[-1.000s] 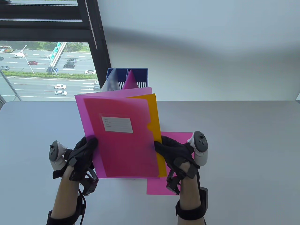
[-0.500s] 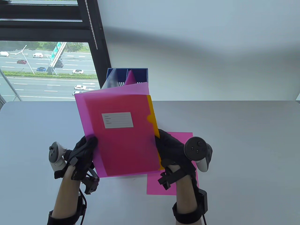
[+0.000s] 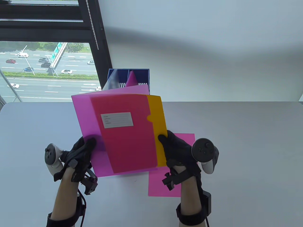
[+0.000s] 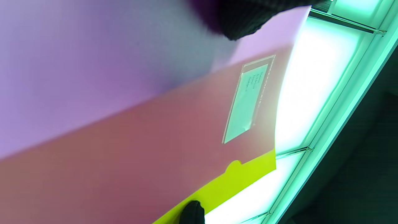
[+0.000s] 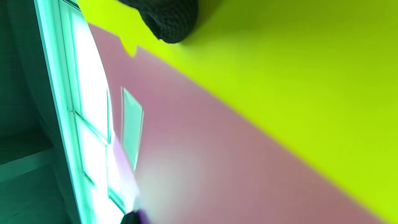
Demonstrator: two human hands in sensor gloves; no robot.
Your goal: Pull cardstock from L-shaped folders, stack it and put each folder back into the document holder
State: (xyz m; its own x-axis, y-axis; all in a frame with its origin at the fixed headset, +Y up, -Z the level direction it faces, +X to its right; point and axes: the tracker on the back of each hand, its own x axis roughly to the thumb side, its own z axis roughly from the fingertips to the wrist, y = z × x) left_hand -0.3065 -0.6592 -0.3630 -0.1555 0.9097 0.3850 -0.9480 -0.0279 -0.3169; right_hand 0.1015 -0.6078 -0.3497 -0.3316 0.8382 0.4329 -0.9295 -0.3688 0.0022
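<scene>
Table view: left hand (image 3: 79,154) pinching pink folder (image 3: 113,132) at its lower left edge, raised above table (image 3: 236,146); right hand (image 3: 178,151) pinching yellow cardstock (image 3: 157,123) jutting from folder's right side. Pink sheet (image 3: 184,139) flat beneath; blue document holder (image 3: 139,75) behind.

Left wrist view: fingertip (image 4: 242,18) pressed on folder.

Right wrist view: fingertip (image 5: 169,18) pressed on cardstock.

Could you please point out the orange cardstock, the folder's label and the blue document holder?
orange cardstock (image 3: 158,123), table view, exposed right strip.
label (image 3: 117,120), table view, its centre.
blue document holder (image 3: 140,76), table view, right compartment's wall.
</scene>
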